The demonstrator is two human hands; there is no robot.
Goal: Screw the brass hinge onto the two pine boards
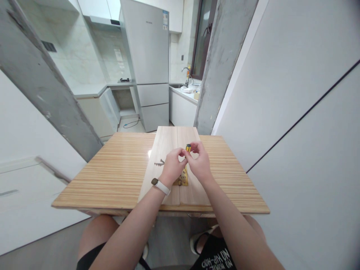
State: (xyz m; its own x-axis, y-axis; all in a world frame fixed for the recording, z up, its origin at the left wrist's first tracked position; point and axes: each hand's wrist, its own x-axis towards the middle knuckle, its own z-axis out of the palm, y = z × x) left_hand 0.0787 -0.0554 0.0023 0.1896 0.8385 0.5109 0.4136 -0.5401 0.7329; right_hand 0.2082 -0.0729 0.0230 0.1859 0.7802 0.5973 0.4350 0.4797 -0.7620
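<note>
Two pale wooden boards (165, 142) lie edge to edge across the table. A brass-coloured hinge (184, 179) rests over their seam, partly covered by my hands. Above it, my right hand (200, 162) is closed around a screwdriver (188, 147) with a yellow and black handle; its shaft is hidden. My left hand (173, 165) is pinched close against the right one, just below the handle, and what its fingertips grip is hidden. Several screws (159, 163) lie on the left board beside my left hand.
The striped wooden table (126, 165) extends to both sides of the boards. Beyond it stand a grey fridge (152, 52) and a counter with a sink (177, 86). White panels (295, 112) rise close on the right. My knees are under the front edge.
</note>
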